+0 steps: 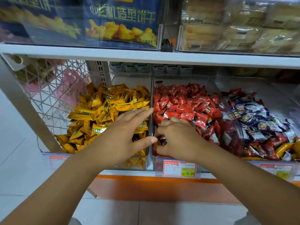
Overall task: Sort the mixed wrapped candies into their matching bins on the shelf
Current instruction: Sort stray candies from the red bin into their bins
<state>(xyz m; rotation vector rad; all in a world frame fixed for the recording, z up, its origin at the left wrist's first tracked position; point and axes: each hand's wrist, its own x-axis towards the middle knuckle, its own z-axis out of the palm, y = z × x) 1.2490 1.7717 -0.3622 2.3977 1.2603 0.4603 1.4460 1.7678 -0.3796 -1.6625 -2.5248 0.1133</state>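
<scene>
Three clear bins stand side by side on the lower shelf. The left bin (146, 161) is full of yellow wrapped candies (105, 108). Red candies (181, 101) fill the middle bin (230, 111). A mix of blue-and-white candies (263, 120) with some red and yellow ones lies in the right bin (276, 98). My left hand (123, 135) hovers flat over the yellow candies, fingers straight, thumb at the divider. In the front of the middle bin my right hand (177, 138) has its fingers curled into the red candies and pinches a dark-and-red wrapped candy (163, 139).
The upper shelf (146, 56) holds blue biscuit boxes (123, 21) and clear bins of pale packaged snacks (235, 25). A wire mesh panel (53, 98) closes the shelf's left end. Price tags (178, 168) hang on the shelf's front edge above an orange base.
</scene>
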